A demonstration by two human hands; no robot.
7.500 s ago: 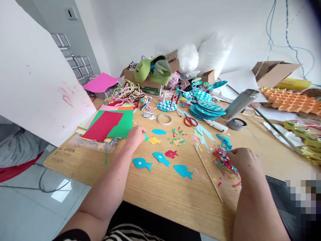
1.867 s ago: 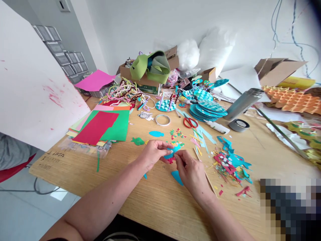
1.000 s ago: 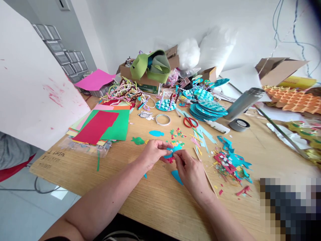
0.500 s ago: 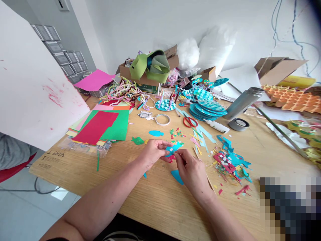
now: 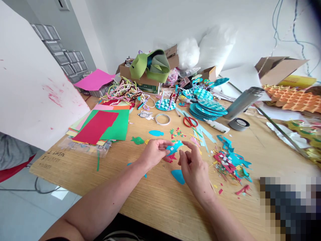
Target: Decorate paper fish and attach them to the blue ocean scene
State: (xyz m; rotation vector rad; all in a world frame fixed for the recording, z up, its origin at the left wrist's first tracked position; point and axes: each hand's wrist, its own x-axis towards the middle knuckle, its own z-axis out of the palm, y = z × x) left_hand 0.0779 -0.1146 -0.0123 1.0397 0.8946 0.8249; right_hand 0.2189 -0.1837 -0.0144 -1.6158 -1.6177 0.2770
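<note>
Between thumb and fingers, my left hand [image 5: 155, 152] holds a blue paper fish [image 5: 175, 147] with a small pale square on it. Just right of the fish is my right hand [image 5: 194, 164], its index finger reaching toward the tail and the other fingers curled; whether a tiny piece is between its fingertips cannot be made out. A red paper piece [image 5: 171, 158] shows below the held fish. On the table near my hands lie another blue fish [image 5: 155, 133], a green fish [image 5: 137, 140], a blue cut shape [image 5: 178, 176] and small red and green scraps [image 5: 177, 132].
Red-handled scissors [image 5: 190, 122], a tape roll [image 5: 162, 119] and a glue bottle [image 5: 217, 126] lie beyond my hands. Coloured sheets [image 5: 114, 125] are stacked at left. At right are a paper scrap pile [image 5: 232, 160] and a leaning metal flask [image 5: 244, 102].
My right hand has drawn back slightly from the blue fish, and its index finger has lifted and extended. My left hand keeps hold of the fish almost in place.
</note>
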